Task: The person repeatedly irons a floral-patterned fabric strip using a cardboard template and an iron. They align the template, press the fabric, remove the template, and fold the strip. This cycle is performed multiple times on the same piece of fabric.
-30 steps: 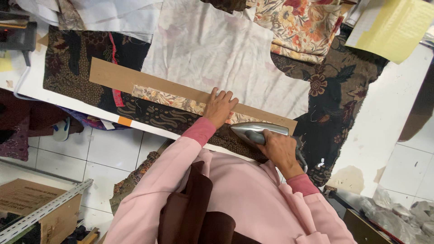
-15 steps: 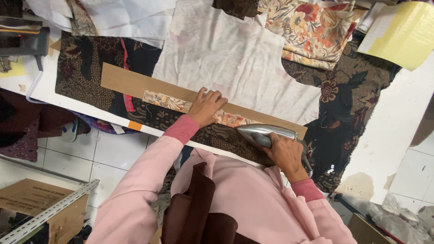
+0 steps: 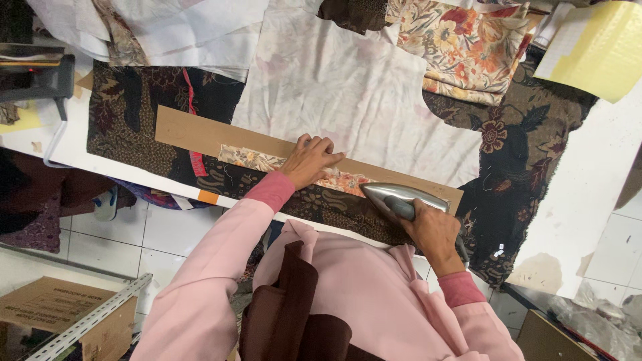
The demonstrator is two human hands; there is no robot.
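R hand (image 3: pixel 433 230) is wrapped tight round the dark handle of a silver metal iron (image 3: pixel 406 198), fingers fully closed on it. Iron sits soleplate down on the long brown cardboard strip (image 3: pixel 200 132), near the strip's R end, nose pointing toward the L hand.

L hand (image 3: pixel 309 161) isn't gripping anything: it lies palm down, fingers (image 3: pixel 321 144) spread and slightly bent, pressing a narrow floral fabric strip (image 3: pixel 257 159) flat onto the cardboard. Fabric strip runs along the cardboard's near edge, from just L of that hand to the iron's nose, w/ an orange-flowered bit showing between hand and iron.

Cardboard lies diagonally on a dark brown batik cloth (image 3: pixel 127 113) covering the bench (image 3: pixel 588 180), which is white. Beyond the cardboard, touching its far edge, a large pale off-white fabric piece (image 3: pixel 354 87). Further back R, a folded cream cloth w/ red and orange flowers (image 3: pixel 468 47); a yellow paper sheet (image 3: pixel 602 50) at top R corner. Pink sleeves on both arms; white tiled floor (image 3: pixel 167 224) below bench edge.
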